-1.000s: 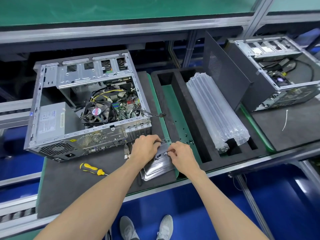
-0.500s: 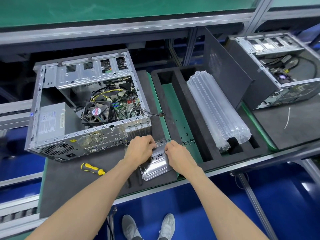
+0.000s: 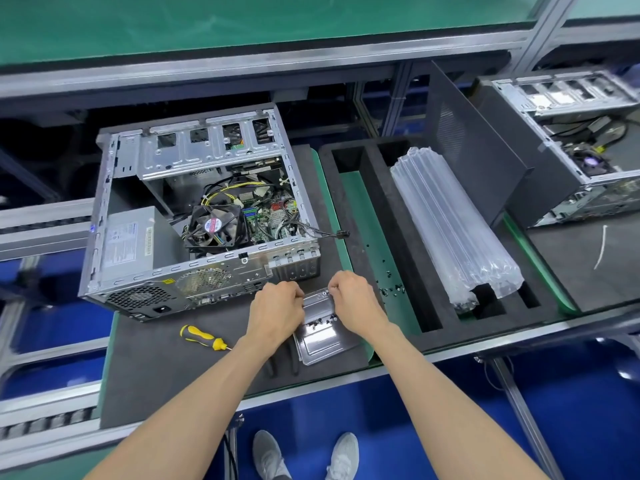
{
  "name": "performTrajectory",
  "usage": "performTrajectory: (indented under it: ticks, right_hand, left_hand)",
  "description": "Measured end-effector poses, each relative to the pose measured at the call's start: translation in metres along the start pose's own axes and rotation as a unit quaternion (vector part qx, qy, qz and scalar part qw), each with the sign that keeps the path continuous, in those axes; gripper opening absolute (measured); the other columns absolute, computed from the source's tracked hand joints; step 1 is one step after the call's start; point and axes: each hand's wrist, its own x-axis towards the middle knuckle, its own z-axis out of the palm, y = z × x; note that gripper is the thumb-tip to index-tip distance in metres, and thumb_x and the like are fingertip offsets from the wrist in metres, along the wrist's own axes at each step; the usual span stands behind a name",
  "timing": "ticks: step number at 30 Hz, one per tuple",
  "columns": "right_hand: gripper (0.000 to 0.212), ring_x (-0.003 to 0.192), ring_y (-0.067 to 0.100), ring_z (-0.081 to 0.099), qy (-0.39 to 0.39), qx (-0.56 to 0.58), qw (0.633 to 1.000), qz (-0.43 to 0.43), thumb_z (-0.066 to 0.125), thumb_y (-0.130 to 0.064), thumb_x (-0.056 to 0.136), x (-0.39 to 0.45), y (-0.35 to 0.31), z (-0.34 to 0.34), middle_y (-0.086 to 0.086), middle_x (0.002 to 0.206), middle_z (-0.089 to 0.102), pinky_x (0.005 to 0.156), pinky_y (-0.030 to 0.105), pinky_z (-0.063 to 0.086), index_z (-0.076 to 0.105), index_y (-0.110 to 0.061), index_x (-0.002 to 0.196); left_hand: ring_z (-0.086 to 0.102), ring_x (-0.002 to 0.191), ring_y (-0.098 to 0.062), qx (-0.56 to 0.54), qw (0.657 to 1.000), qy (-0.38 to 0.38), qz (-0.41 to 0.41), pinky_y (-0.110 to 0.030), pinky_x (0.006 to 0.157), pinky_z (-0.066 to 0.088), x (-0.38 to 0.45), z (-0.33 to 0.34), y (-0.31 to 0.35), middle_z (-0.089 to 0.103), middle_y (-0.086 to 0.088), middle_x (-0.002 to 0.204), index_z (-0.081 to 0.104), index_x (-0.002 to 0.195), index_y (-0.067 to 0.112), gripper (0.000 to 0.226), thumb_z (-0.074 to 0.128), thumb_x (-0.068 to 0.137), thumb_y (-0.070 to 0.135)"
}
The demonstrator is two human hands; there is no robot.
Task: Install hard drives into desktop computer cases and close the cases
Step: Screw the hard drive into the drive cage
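Observation:
An open desktop case (image 3: 207, 268) lies on its side on the dark mat, with its fan and motherboard showing. In front of its right corner lies a silvery hard drive in clear plastic packaging (image 3: 322, 337), with a few small dark screws on top. My left hand (image 3: 277, 311) pinches the package's far left edge. My right hand (image 3: 356, 303) pinches its far right edge. Both hands have curled fingers, and the fingertips are hidden behind the knuckles.
A yellow-handled screwdriver (image 3: 202, 337) lies to the left of my hands. A loose black cable plug (image 3: 341, 233) hangs over the case's right side. The black foam tray (image 3: 391, 237) holds an air-cushion pack (image 3: 450, 223) and scattered screws (image 3: 391, 289). A dark side panel (image 3: 474, 157) leans on a second open case (image 3: 571, 150).
My hands have drawn slightly apart at the package's far edge, so more of its top shows between them. The case and screwdriver have not moved.

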Motion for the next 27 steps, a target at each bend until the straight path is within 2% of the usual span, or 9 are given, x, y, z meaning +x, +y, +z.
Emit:
performTrajectory:
  ticks: [3, 6, 10, 14, 16, 19, 23, 25, 27]
  right_hand:
    - [0.017, 0.095, 0.025, 0.059, 0.0, -0.002, 1.0, 0.008, 0.047, -0.013, 0.104, 0.0, 0.0, 0.002, 0.003, 0.109, 0.062, 0.085, 0.038, 0.049, 0.064, -0.014, 0.103]
    - [0.018, 0.097, 0.023, 0.06, 0.016, 0.024, 1.0, 0.006, 0.052, -0.014, 0.102, -0.002, 0.002, 0.0, 0.004, 0.107, 0.066, 0.088, 0.038, 0.05, 0.069, -0.011, 0.102]
    - [0.015, 0.081, 0.015, 0.061, 0.042, 0.082, 0.996, 0.023, 0.058, -0.009, 0.098, -0.008, 0.009, -0.008, -0.004, 0.087, 0.064, 0.076, 0.03, 0.051, 0.07, -0.009, 0.089]
    - [0.014, 0.074, 0.008, 0.059, 0.035, 0.066, 0.997, 0.025, 0.06, -0.004, 0.092, -0.014, 0.018, -0.016, -0.015, 0.073, 0.057, 0.07, 0.026, 0.049, 0.07, -0.009, 0.084]
    - [0.016, 0.074, 0.009, 0.059, 0.022, 0.053, 0.998, 0.028, 0.058, -0.002, 0.091, -0.017, 0.021, -0.018, -0.015, 0.072, 0.058, 0.07, 0.027, 0.051, 0.07, -0.011, 0.083]
    - [0.017, 0.073, 0.005, 0.059, 0.007, 0.045, 0.999, 0.025, 0.058, -0.004, 0.09, -0.021, 0.023, -0.019, -0.017, 0.071, 0.058, 0.067, 0.027, 0.051, 0.07, -0.013, 0.083]
    - [0.019, 0.077, 0.011, 0.062, -0.014, 0.05, 0.998, 0.024, 0.059, -0.006, 0.09, -0.025, 0.023, -0.015, -0.008, 0.078, 0.067, 0.074, 0.036, 0.057, 0.07, -0.017, 0.079]
    - [0.021, 0.078, 0.012, 0.062, -0.012, 0.052, 0.998, 0.023, 0.057, -0.006, 0.091, -0.027, 0.022, -0.014, -0.006, 0.081, 0.068, 0.076, 0.036, 0.056, 0.07, -0.017, 0.079]
    - [0.019, 0.078, 0.013, 0.062, -0.007, 0.051, 0.998, 0.02, 0.057, -0.008, 0.092, -0.028, 0.023, -0.013, -0.004, 0.081, 0.068, 0.077, 0.036, 0.055, 0.07, -0.016, 0.081]
  left_hand:
    - [0.062, 0.108, -0.03, -0.01, 1.0, -0.005, -0.015, -0.04, 0.085, 0.053, -0.001, -0.005, -0.004, 0.075, -0.002, 0.103, 0.076, 0.103, 0.028, 0.025, 0.057, 0.09, 0.018]
    - [0.062, 0.108, -0.029, -0.02, 0.999, -0.019, -0.028, -0.038, 0.084, 0.055, -0.002, -0.008, -0.011, 0.074, -0.002, 0.103, 0.077, 0.101, 0.031, 0.027, 0.058, 0.088, 0.017]
    - [0.063, 0.105, -0.027, -0.025, 0.998, -0.039, -0.031, -0.038, 0.083, 0.055, -0.001, -0.01, -0.019, 0.073, 0.0, 0.1, 0.077, 0.1, 0.034, 0.024, 0.062, 0.087, 0.021]
    - [0.063, 0.103, -0.026, -0.003, 0.999, -0.042, -0.01, -0.034, 0.079, 0.053, 0.001, -0.009, -0.016, 0.075, 0.003, 0.097, 0.078, 0.098, 0.034, 0.015, 0.067, 0.087, 0.033]
    - [0.063, 0.1, -0.025, 0.008, 0.999, -0.035, -0.004, -0.033, 0.074, 0.05, 0.0, -0.006, -0.011, 0.075, 0.005, 0.091, 0.078, 0.093, 0.034, 0.012, 0.067, 0.088, 0.036]
    - [0.061, 0.097, -0.025, 0.018, 0.999, -0.029, -0.005, -0.031, 0.068, 0.041, 0.002, -0.002, -0.006, 0.067, 0.008, 0.076, 0.076, 0.085, 0.03, 0.012, 0.065, 0.089, 0.029]
    - [0.065, 0.091, -0.025, 0.036, 0.998, -0.046, 0.021, -0.031, 0.066, 0.045, 0.003, -0.003, -0.001, 0.073, 0.005, 0.085, 0.074, 0.085, 0.026, 0.014, 0.062, 0.09, 0.027]
    - [0.067, 0.087, -0.022, -0.003, 0.998, -0.043, 0.04, -0.034, 0.072, 0.053, 0.005, -0.005, 0.008, 0.074, 0.006, 0.084, 0.075, 0.088, 0.027, 0.013, 0.063, 0.091, 0.029]
    - [0.067, 0.075, -0.015, -0.092, 0.995, -0.015, 0.044, -0.032, 0.077, 0.054, 0.01, -0.009, 0.019, 0.069, 0.012, 0.068, 0.077, 0.091, 0.027, 0.012, 0.066, 0.091, 0.03]
